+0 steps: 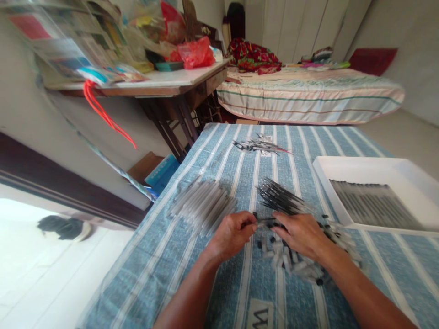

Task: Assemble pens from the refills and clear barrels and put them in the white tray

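Observation:
My left hand (236, 231) is closed in a pinch on one end of a thin dark pen refill (265, 220). The fingers of my right hand (297, 232) close on its other end, so it lies level between both hands. A small black piece shows at the left fingertips, too blurred to name. Just beyond my right hand is a bundle of black refills (279, 195). To the left lies a pile of translucent grey pen barrels (206, 205). Clear caps (288, 259) with black parts are heaped beneath and beside my right hand.
A white box (380, 164) on the right holds a row of pens (373, 203). Loose thin pieces (262, 145) lie toward the far end of the blue striped cloth (192, 292). A cluttered desk (164, 89) and a bed (308, 96) stand beyond.

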Motion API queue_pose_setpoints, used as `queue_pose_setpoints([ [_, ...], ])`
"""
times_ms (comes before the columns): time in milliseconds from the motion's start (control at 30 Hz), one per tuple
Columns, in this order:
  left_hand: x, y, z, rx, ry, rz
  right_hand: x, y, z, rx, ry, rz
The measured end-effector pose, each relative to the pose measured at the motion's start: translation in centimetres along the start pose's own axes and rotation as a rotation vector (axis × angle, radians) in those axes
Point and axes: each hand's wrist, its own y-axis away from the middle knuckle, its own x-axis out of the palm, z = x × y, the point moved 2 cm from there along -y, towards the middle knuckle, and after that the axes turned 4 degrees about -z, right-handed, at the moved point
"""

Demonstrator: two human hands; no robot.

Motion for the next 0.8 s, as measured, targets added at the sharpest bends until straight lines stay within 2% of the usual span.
queue_pose_setpoints([
  [100, -0.2, -0.1, 0.1, 0.045, -0.11, -0.04, 0.2, -0.8, 0.3, 0.053, 0.103, 0.142],
  [267, -0.5, -0.3, 0.2, 0.07, -0.215, -0.093, 0.0, -1.8, 0.8, 0.069, 0.171, 0.235],
  [433, -0.6, -0.3, 0.5, 0.075, -0.237, -0.088, -0.4, -1.5, 0.4, 0.078, 0.154, 0.22],
  [600, -0.9, -0.2, 0.4, 0.081, -0.247, -0.085, -1.1, -0.9, -0.2, 0.085, 0.156, 0.136],
  [800, -0.7, -0.2, 0.1, 0.094, -0.25, -0.037, -1.4, -0.8, 0.2, 0.046, 0.153, 0.081],
])
